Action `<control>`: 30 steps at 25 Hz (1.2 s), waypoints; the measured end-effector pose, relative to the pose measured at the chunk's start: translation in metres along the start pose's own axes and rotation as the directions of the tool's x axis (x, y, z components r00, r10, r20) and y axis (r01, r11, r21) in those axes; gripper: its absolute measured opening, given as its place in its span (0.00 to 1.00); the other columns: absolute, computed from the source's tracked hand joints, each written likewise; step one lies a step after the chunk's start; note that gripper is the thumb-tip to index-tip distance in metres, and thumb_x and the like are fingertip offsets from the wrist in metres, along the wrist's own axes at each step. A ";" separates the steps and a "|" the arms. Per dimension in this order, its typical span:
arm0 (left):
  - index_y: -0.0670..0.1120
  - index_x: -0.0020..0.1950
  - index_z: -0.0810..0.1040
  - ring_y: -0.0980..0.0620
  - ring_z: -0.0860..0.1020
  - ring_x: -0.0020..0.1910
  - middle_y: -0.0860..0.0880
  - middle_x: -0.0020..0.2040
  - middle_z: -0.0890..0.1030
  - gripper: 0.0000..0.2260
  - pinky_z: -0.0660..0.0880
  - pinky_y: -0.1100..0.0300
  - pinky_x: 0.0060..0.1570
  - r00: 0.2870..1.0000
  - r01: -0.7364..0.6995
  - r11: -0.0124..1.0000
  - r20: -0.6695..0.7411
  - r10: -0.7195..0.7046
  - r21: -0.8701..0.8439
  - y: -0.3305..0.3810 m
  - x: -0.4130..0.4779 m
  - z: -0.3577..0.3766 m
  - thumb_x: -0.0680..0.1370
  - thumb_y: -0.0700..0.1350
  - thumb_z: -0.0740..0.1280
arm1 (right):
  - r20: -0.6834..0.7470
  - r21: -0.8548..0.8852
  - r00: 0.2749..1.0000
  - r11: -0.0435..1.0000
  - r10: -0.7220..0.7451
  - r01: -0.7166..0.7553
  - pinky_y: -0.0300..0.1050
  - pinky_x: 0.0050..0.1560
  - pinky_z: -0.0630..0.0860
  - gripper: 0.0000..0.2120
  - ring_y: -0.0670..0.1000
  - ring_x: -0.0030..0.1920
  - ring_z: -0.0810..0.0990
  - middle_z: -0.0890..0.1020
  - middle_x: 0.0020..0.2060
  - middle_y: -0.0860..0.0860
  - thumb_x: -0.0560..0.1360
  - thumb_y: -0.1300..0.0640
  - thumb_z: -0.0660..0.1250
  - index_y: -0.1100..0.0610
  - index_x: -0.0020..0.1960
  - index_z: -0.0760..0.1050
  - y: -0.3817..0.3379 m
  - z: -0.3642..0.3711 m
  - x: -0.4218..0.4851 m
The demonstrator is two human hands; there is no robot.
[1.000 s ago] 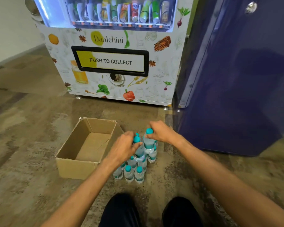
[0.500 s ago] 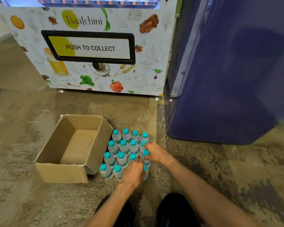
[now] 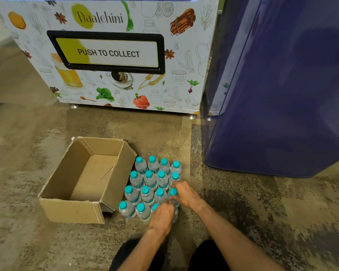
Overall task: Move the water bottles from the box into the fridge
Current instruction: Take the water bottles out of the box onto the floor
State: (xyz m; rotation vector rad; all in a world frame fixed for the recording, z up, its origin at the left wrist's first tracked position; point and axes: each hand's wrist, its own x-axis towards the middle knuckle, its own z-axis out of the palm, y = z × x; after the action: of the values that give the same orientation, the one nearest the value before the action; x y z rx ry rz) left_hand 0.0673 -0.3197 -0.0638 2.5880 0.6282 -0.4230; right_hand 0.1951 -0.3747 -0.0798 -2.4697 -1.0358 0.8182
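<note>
Both grips are closed on bottles: the left hand [image 3: 161,218] and right hand [image 3: 185,194] over the water bottles [image 3: 151,184], the box [image 3: 72,210] lying left.

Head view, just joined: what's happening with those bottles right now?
A person is crouched over a cluster of water bottles standing on the floor beside the cardboard box, which looks empty. The left hand and right hand are both down on bottles at the near right corner of the cluster, apparently gripping them. The blue fridge stands to the right with its door closed, so nothing looks loaded yet.
</note>
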 end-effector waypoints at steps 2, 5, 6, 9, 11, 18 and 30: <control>0.41 0.60 0.76 0.46 0.78 0.54 0.43 0.56 0.79 0.11 0.76 0.54 0.54 0.999 0.035 0.995 0.008 -0.035 -0.089 -0.002 -0.002 -0.001 0.80 0.39 0.58 | 0.004 0.026 1.000 0.999 0.031 -0.031 0.46 0.57 0.78 0.17 0.52 0.55 0.80 0.81 0.55 0.55 0.72 0.58 0.74 0.59 0.58 0.75 -0.002 -0.003 -0.002; 0.45 0.51 0.78 0.49 0.78 0.48 0.45 0.49 0.80 0.10 0.74 0.55 0.47 0.998 -0.006 0.998 -0.071 0.001 -0.066 -0.009 -0.014 -0.005 0.78 0.46 0.58 | -0.002 0.044 0.998 0.997 0.067 -0.067 0.43 0.58 0.75 0.22 0.51 0.57 0.79 0.80 0.58 0.55 0.72 0.59 0.74 0.59 0.64 0.73 -0.008 -0.014 -0.017; 0.46 0.52 0.77 0.52 0.78 0.46 0.45 0.50 0.80 0.11 0.74 0.59 0.46 0.997 -0.022 1.000 -0.074 0.020 -0.020 -0.010 -0.019 -0.007 0.79 0.47 0.57 | -0.013 0.038 0.997 0.997 0.071 -0.071 0.42 0.57 0.75 0.24 0.51 0.57 0.79 0.80 0.58 0.55 0.72 0.59 0.74 0.58 0.66 0.72 -0.010 -0.019 -0.024; 0.43 0.64 0.73 0.54 0.76 0.51 0.44 0.61 0.76 0.14 0.73 0.66 0.51 0.990 -0.061 0.998 -0.125 0.064 0.028 -0.014 -0.030 -0.024 0.81 0.47 0.61 | -0.058 -0.012 0.996 0.998 0.063 -0.064 0.43 0.55 0.79 0.25 0.51 0.53 0.81 0.80 0.55 0.54 0.74 0.58 0.72 0.57 0.69 0.70 -0.021 -0.035 -0.051; 0.44 0.71 0.67 0.47 0.73 0.62 0.45 0.67 0.71 0.21 0.73 0.56 0.59 0.977 -0.061 0.988 -0.193 0.088 0.143 -0.012 -0.043 -0.045 0.81 0.52 0.61 | -0.110 -0.081 0.993 0.996 0.033 -0.042 0.46 0.55 0.79 0.24 0.52 0.52 0.81 0.80 0.54 0.53 0.75 0.56 0.71 0.56 0.69 0.69 -0.031 -0.048 -0.077; 0.46 0.79 0.52 0.45 0.53 0.79 0.45 0.80 0.52 0.29 0.55 0.49 0.76 0.904 -0.053 0.958 -0.394 0.166 0.282 0.006 -0.117 -0.103 0.83 0.59 0.50 | -0.423 -0.362 0.902 0.929 -0.086 -0.081 0.52 0.67 0.66 0.27 0.55 0.68 0.69 0.72 0.69 0.54 0.78 0.40 0.60 0.56 0.70 0.67 -0.073 -0.084 -0.193; 0.45 0.79 0.56 0.48 0.55 0.78 0.46 0.79 0.57 0.34 0.53 0.51 0.76 0.793 -0.082 0.947 -0.556 0.250 0.310 0.060 -0.131 -0.155 0.79 0.63 0.36 | -0.628 -0.370 0.771 0.913 -0.107 -0.174 0.49 0.70 0.64 0.31 0.53 0.71 0.66 0.68 0.73 0.53 0.80 0.37 0.51 0.57 0.74 0.64 -0.074 -0.146 -0.250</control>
State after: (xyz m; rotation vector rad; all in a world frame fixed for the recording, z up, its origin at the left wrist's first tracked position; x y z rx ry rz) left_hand 0.0140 -0.3398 0.1400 3.0184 0.5495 0.4174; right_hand 0.1051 -0.5200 0.1650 -2.7812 -0.9531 -0.3036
